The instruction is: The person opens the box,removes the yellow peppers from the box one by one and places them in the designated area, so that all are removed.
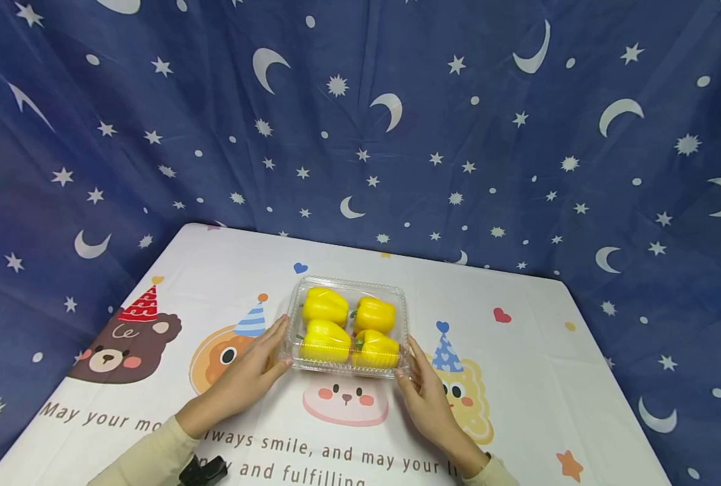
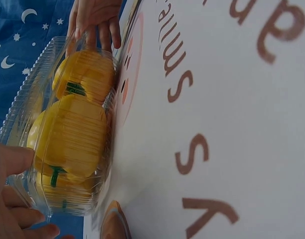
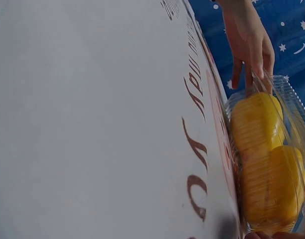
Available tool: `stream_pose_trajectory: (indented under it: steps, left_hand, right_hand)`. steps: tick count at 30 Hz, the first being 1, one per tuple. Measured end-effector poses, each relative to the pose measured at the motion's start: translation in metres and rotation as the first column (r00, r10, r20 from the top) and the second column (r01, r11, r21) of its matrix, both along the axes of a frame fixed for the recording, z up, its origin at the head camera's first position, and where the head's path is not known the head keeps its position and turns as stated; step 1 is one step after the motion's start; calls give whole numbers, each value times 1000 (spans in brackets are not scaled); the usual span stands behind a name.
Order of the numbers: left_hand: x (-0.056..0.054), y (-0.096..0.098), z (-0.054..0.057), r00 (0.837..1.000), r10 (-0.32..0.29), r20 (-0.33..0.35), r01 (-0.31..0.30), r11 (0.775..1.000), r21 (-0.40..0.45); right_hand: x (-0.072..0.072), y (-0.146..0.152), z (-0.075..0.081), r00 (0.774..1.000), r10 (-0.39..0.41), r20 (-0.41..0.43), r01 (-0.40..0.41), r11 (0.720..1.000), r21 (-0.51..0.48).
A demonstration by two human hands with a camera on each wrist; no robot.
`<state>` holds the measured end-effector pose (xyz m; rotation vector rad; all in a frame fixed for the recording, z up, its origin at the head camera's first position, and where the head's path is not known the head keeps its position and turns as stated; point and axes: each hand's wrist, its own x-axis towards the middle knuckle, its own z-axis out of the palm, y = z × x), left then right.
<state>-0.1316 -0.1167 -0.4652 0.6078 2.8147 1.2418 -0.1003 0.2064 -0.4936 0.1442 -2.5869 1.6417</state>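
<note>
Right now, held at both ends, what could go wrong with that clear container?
1. Squeeze: the left grip and right grip hold opposite ends of the thin-looking clear container, so too much pressure could buckle its walls.
2. Shift: the four yellow peppers have gaps between them, so a tilt might let them slide.
3. Uneven lift: if one grip rises ahead of the other, the container may tip.

Worktop (image 1: 537, 351) bright, even in head view; wrist views dimmer, greyer. Glare on clear box (image 1: 345, 368) between fingers (image 1: 275, 332). Right wrist view: dark blur beside fingers.
</note>
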Motion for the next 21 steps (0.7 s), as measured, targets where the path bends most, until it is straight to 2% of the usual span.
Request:
stream_pose_trajectory:
  steps: [6, 21]
  left_hand:
    - [-2, -2, 0, 1000, 8, 12, -8, 1000, 2]
    - [-8, -5, 0, 1000, 16, -23, -15, 999, 48]
  right_hand:
    - [-1, 0, 0, 1000, 10, 26, -8, 999, -54]
    - [-1, 0, -3, 999, 5, 48, -2, 999, -44]
